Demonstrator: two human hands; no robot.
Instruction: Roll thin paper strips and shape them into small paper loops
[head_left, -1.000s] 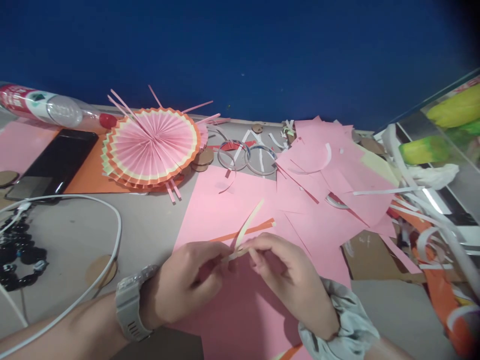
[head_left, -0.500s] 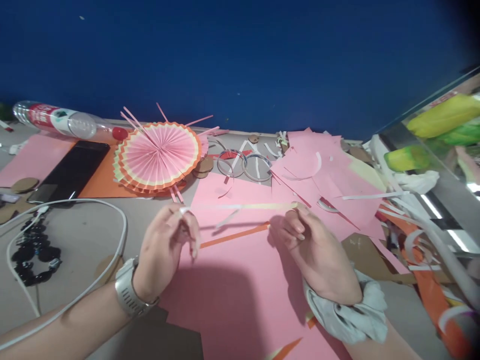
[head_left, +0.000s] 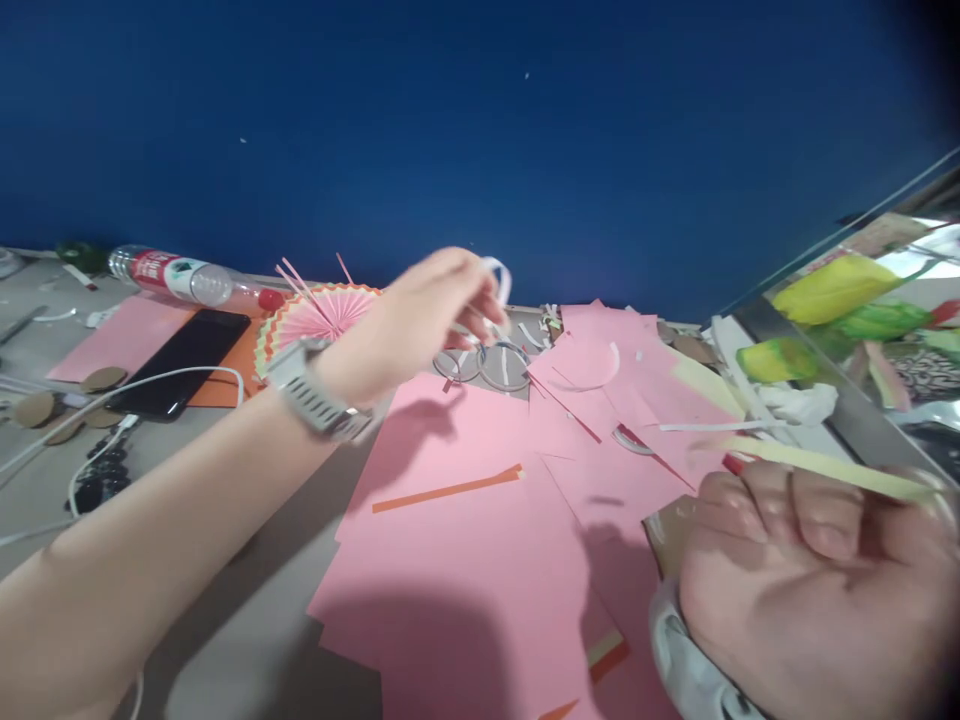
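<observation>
HEAD | pinches curled white paper strip [head_left: 496,274] between bent fingers of left hand [head_left: 420,318], upper centre | grips long pale-yellow paper strip [head_left: 825,461] in curled fingers of right hand [head_left: 810,575], lower right of frame | best pinched lightly near ends, uncreased, above flat pink paper sheets [head_left: 450,550], lower centre

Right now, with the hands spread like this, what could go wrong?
1. The left arm reaches across the white cable, which passes over the phone; it could snag and drag it.
2. The left hand and wrist hide part of the pleated paper fan; a low swing back might crush its folds.
3. The thin pale yellow strip in the right hand could crease or slip.
</observation>
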